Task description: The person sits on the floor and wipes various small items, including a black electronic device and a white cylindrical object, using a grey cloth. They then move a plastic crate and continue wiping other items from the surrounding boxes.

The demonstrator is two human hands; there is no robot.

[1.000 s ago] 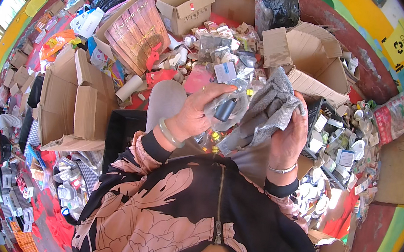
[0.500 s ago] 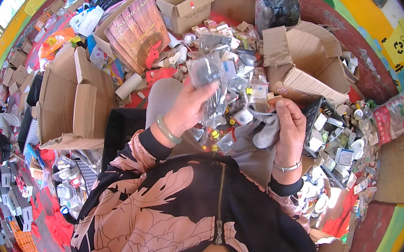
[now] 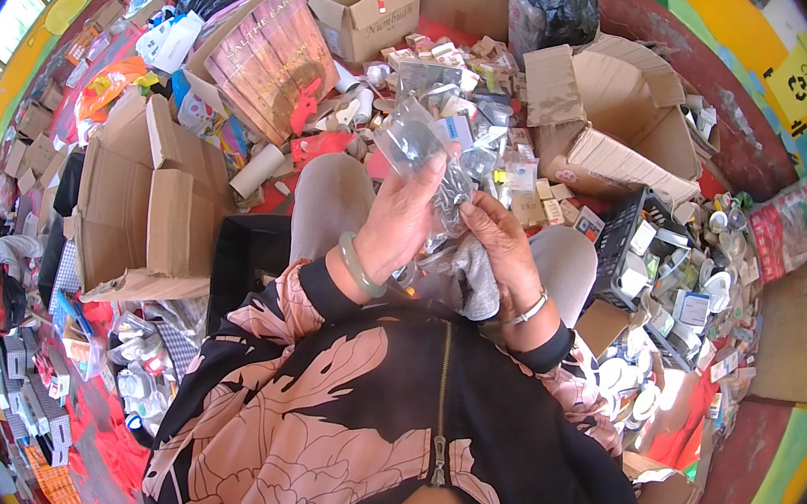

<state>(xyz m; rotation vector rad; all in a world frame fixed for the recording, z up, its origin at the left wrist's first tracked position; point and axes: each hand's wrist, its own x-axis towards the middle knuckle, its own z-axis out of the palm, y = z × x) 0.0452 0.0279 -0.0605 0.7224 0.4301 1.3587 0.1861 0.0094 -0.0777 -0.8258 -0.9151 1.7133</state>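
My left hand [image 3: 399,219] is closed on a clear plastic package [image 3: 410,134], which sticks up past the fingertips toward the pile. Close beside it, my right hand [image 3: 507,257] pinches the lower part of the same plastic. A grey knitted piece, like a sock [image 3: 478,279], hangs below the right fingers against the palm. The two hands almost touch above my lap. What the package contains, if anything, cannot be made out.
A heap of small boxes and plastic packs [image 3: 483,96] lies ahead. Open cardboard boxes stand at left [image 3: 142,210], far middle [image 3: 368,11] and right [image 3: 620,128]. A black crate [image 3: 625,249] with mixed items is at right. A black bin [image 3: 247,253] sits beside my left knee.
My right hand has moved left and a little down, bringing the grey sock under the plastic and its fingers onto it. My left hand has shifted slightly right, its fingers now more closed together.
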